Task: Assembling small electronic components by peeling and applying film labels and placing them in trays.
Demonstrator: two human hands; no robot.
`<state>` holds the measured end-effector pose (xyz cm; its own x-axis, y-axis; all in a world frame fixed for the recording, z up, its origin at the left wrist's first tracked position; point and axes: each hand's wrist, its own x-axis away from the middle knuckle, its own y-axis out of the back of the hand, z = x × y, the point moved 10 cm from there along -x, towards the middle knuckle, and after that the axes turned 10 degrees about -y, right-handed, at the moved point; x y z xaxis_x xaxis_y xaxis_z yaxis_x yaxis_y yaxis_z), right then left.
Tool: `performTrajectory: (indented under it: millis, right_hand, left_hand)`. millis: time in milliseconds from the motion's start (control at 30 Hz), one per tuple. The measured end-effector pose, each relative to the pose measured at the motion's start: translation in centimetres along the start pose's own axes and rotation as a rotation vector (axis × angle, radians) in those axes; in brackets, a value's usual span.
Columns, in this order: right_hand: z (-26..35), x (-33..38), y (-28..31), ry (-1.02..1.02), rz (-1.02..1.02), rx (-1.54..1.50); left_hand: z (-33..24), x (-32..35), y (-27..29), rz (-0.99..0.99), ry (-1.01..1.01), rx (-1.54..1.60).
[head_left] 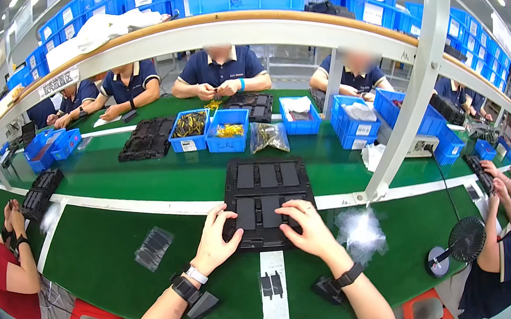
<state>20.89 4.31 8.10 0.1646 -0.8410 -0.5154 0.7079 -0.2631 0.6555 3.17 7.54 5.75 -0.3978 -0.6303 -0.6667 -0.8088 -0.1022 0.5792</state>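
Observation:
A black plastic tray (267, 191) lies on the green table in front of me, with several flat dark rectangular pieces in its compartments. My left hand (215, 243) is at the tray's near left edge, thumb and fingers apart. The thumb reaches toward the near left piece (246, 213). My right hand (310, 229) reaches over the tray's right side. Its fingers are spread, with the fingertips at the near right piece (271, 211). Neither hand is closed around anything, and the fingertip contact is partly hidden.
Clear plastic film (361, 231) lies right of the tray, and a bag of dark strips (154, 249) lies left. Two small black pieces (272, 285) rest on a white strip nearer me. A metal post (409, 103) rises beyond, near blue bins (227, 137). Co-workers sit around; a black fan (467, 239) stands right.

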Motion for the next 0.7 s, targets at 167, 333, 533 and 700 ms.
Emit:
performTrajectory:
  millis: [167,333,533,700]
  right_hand:
    - [0.9,-2.4,-3.9,-0.013,0.16,-0.061]
    - [-0.5,-3.2,-6.7,-0.127,0.189,-0.104]
    - [-1.3,-3.5,-6.6,-0.212,0.136,-0.041]
    - [-0.7,-3.3,-5.8,-0.179,0.036,-0.049]
  left_hand:
    - [1.0,-0.5,-0.5,0.0,0.047,0.073]
    - [0.9,-0.1,-0.3,-0.014,0.03,0.094]
    - [1.1,0.2,-0.7,-0.005,0.044,0.078]
    - [1.1,0.1,-0.5,-0.016,0.037,0.097]
